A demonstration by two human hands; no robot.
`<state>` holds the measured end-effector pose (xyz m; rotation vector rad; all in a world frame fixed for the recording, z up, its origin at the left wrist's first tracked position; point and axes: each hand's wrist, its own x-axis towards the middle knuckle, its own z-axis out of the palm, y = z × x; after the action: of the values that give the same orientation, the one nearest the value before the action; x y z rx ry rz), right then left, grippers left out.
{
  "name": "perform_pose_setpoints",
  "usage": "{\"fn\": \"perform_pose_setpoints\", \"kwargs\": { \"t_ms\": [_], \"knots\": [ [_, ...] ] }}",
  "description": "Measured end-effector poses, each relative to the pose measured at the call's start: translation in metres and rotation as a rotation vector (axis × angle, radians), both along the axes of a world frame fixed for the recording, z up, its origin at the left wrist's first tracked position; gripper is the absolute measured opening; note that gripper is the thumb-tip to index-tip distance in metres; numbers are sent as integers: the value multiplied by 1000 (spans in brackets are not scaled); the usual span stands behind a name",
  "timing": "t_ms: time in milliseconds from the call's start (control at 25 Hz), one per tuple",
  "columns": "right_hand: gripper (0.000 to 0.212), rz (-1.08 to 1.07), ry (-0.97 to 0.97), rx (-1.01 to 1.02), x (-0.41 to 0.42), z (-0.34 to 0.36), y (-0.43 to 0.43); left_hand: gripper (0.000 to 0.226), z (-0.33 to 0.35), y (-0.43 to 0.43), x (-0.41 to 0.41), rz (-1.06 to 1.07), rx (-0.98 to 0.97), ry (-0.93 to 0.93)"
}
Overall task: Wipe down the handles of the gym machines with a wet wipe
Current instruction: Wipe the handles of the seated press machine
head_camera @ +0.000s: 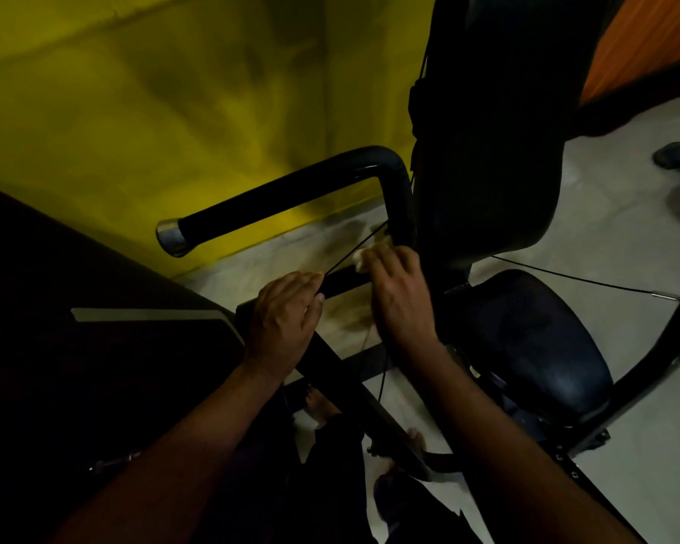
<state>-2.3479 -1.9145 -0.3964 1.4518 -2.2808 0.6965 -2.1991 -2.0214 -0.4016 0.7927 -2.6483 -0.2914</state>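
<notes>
Two bare forearms (197,437), dark trousers (330,457), bare feet (320,402) below

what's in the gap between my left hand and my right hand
Head view: a dark frame bar and a thin black cable cross the gap over pale floor, between the left hand and the right hand holding the wipe.
</notes>
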Motion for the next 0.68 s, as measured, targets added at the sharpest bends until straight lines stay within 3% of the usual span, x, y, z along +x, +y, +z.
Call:
{"fn": "perform_pose_setpoints", "kwargs": {
  "t_ms": [160,240,360,400,480,600,680],
  "knots": [
    [23,12,100,234,5,11,-11,39,-2,-1,1,3,10,-4],
    [22,31,15,153,0,14,-10,40,-2,1,1,-1,27,-3],
    [24,139,38,88,-4,0,7,39,0,1,-1,0,10,13],
    [25,146,-61,61,-5,-5,12,39,1,1,-2,-4,6,21],
    [23,-12,-455,-136,5,-13,14,39,3,0,-7,-10,3,37],
    [8,-459,-1291,-657,40,-15,-9,40,4,2,-8,-7,0,28],
    [13,-568,-1782,-955,50,-10,-27,41,4,2,-7,-4,0,14]
  ]
}}
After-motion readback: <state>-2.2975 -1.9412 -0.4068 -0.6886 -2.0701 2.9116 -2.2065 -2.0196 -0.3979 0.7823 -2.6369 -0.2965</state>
